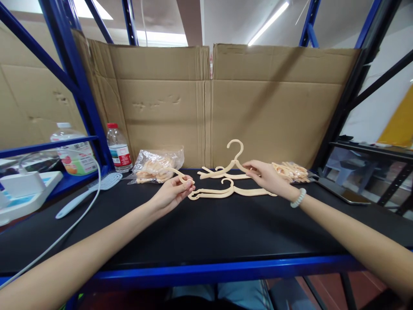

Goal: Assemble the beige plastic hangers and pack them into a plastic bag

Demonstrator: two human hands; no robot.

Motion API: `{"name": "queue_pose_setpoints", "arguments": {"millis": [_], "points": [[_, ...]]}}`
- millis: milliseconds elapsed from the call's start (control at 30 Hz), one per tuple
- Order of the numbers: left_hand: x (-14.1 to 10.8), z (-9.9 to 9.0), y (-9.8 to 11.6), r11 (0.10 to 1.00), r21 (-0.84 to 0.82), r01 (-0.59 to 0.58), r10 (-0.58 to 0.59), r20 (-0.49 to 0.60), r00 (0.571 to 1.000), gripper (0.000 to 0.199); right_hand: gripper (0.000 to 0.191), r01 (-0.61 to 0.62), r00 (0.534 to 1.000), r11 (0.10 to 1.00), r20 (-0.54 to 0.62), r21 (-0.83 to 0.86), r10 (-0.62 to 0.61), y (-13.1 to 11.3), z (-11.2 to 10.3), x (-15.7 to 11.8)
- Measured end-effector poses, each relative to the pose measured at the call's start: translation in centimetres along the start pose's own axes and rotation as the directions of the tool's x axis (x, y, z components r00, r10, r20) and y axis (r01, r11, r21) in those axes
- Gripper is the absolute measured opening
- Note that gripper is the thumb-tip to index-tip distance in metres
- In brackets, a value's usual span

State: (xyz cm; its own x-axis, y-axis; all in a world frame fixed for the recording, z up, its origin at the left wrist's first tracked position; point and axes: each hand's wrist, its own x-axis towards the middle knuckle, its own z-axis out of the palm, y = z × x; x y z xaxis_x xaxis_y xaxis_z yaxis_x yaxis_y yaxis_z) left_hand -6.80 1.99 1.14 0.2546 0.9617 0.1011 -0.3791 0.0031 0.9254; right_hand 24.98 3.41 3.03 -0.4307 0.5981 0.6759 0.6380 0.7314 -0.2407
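My left hand (176,191) is closed on a curved cream plastic piece (176,172), a hook-like part that sticks up above the fingers. My right hand (266,175) pinches one arm of a cream clothes hanger (235,163), lifted so that its hook points up. Between the hands, more hangers (213,194) lie flat on the black tabletop (200,232). A clear bag of cream parts (158,165) rests behind my left hand. Behind my right hand is a second pile of cream parts (293,171), partly hidden by the hand.
On the left stand a red-capped bottle (118,148) and a larger labelled bottle (75,150). A hairbrush (90,193), a white cable (87,211) and a power strip (29,189) lie near them. Cardboard (161,103) walls the back. A dark flat device (342,191) lies at right.
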Motion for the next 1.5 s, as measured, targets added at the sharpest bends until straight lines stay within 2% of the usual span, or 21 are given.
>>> {"name": "queue_pose_setpoints", "arguments": {"millis": [133,233,533,700,933,1267,1500], "points": [[-0.1,-0.1,-0.3,0.998,0.066,0.017,-0.024,0.100,0.995,0.023,0.015,-0.008,1.000,1.000,-0.011,0.028,0.008,-0.7,0.5,-2.9],[-0.1,-0.2,-0.4,0.995,0.094,0.044,-0.060,0.179,0.982,0.021,0.014,-0.015,1.000,0.996,-0.011,0.089,0.016,-0.8,0.9,-3.9],[-0.7,0.5,-0.1,0.989,0.074,0.132,-0.147,0.259,0.955,0.022,0.012,0.047,0.997,0.994,-0.065,0.102,-0.040,-2.1,0.9,-3.9],[-1.0,0.9,-0.1,0.987,0.059,0.147,-0.158,0.287,0.945,0.023,0.012,0.072,0.994,0.993,-0.088,0.093,-0.064,-2.5,0.9,-4.0],[-1.0,0.9,-0.5,0.985,0.035,0.168,-0.172,0.265,0.949,0.021,0.015,0.112,0.987,0.991,-0.125,0.077,-0.102,-2.8,0.8,-4.1],[-0.7,0.7,-0.8,0.990,0.037,0.138,-0.142,0.118,0.983,0.020,0.019,0.178,0.976,0.983,-0.121,-0.047,-0.182,-3.5,1.2,-4.4],[-0.8,0.8,-0.5,0.984,0.039,0.173,-0.177,0.132,0.975,0.021,0.019,0.148,0.980,0.988,-0.132,-0.035,-0.151,-3.2,1.2,-4.3]]}}
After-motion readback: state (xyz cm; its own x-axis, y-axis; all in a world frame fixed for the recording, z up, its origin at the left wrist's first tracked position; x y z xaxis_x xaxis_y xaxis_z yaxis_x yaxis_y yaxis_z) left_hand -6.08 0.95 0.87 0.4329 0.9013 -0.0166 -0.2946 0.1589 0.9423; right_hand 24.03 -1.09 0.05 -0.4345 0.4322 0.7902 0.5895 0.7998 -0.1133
